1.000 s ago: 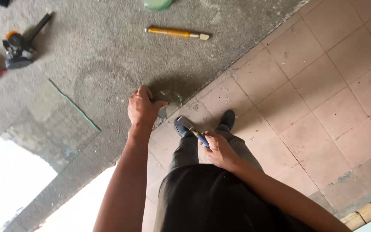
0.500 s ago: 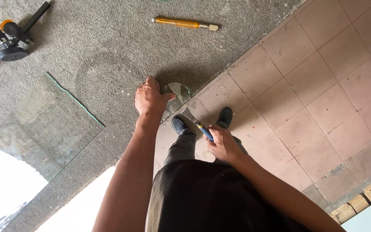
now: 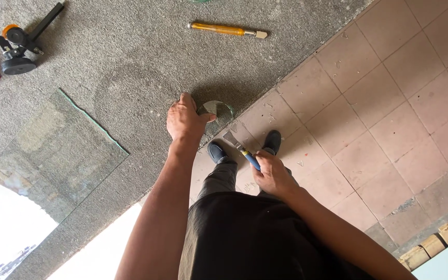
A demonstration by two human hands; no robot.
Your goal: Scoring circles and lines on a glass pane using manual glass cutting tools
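My left hand [image 3: 185,121] grips the edge of a round piece of glass [image 3: 219,110] that sticks out past the rim of a grey carpet-covered table [image 3: 130,46]. My right hand [image 3: 271,176] holds a pair of blue-handled pliers [image 3: 240,148], whose flat metal jaws point up toward the glass and stop just below it. A faint circular mark shows on the carpet left of my left hand.
A large glass sheet [image 3: 53,150] lies on the carpet at the left. A yellow-handled glass cutter [image 3: 226,29] lies at the top. A black and orange suction-cup circle cutter [image 3: 19,46] sits at top left. Below are a tiled floor [image 3: 379,103] and my shoes.
The view has shifted down and right. My left hand has slid the round glass a little further over the table edge, and the pliers have come nearer to it.
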